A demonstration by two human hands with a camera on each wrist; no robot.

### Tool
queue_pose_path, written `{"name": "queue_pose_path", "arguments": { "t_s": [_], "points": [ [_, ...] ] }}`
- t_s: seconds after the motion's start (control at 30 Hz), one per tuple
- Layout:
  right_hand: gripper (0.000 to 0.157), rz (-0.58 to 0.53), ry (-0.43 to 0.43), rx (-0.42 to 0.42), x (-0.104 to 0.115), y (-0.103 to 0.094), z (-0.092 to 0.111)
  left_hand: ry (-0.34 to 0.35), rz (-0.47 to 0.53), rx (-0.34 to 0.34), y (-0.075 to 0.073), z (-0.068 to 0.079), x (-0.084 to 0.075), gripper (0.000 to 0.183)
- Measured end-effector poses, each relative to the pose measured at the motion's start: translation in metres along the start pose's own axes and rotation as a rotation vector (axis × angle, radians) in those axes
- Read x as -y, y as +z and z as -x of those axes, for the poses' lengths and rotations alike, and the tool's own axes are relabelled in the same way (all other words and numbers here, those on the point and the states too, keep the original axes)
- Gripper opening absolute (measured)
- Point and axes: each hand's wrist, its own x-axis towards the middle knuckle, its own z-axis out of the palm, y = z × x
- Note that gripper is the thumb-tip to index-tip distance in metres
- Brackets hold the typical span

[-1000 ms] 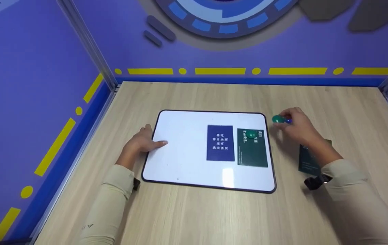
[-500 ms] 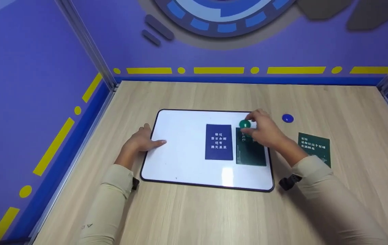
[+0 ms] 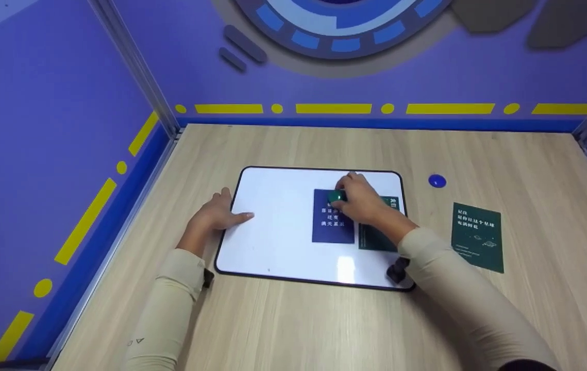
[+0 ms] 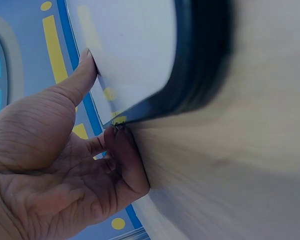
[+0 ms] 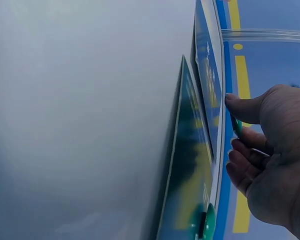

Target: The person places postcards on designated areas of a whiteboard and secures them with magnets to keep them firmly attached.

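Observation:
A white magnetic whiteboard (image 3: 272, 242) with a dark rim lies on the table. My left hand (image 3: 213, 214) grips its left edge, thumb on the white face and fingers curled at the rim (image 4: 190, 95). Between thumb and fingertips my right hand (image 3: 364, 200) pinches a round green magnet (image 3: 334, 197), close over the upper part of a blue card (image 3: 332, 234) with white writing. Right of this card lies a dark green card (image 3: 374, 238), partly hidden beneath my right hand. A second green magnet (image 5: 209, 222) sits on that green card in the right wrist view.
On the wooden table (image 3: 293, 330), right of the board, lie a round blue magnet (image 3: 437, 181) and another dark green card (image 3: 479, 234). Blue-purple panels (image 3: 293, 82) with yellow markings enclose the table at the back and sides.
My right hand has carried the green magnet leftward from beside the board to the blue card, leaving the blue magnet on the table. My left hand stays at the board's edge.

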Motion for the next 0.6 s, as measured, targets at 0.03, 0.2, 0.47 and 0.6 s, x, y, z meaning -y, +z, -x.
{"name": "queue_pose_path", "arguments": {
  "t_s": [0.03,0.2,0.47,0.6],
  "points": [
    [0.042,0.000,0.003,0.003,0.000,0.001,-0.002,0.000,-0.002,0.001,0.000,0.000,0.000,0.111],
    [0.042,-0.002,0.009,0.012,0.000,0.002,-0.011,0.008,-0.015,0.005,-0.002,0.000,-0.001,0.111],
    [0.042,0.038,0.011,0.044,-0.002,0.000,-0.015,0.009,-0.013,0.007,-0.001,0.000,0.000,0.112],
    [0.041,0.051,0.009,0.057,0.000,0.001,-0.017,0.005,-0.006,0.001,-0.001,-0.001,0.001,0.112]
  ]
}}
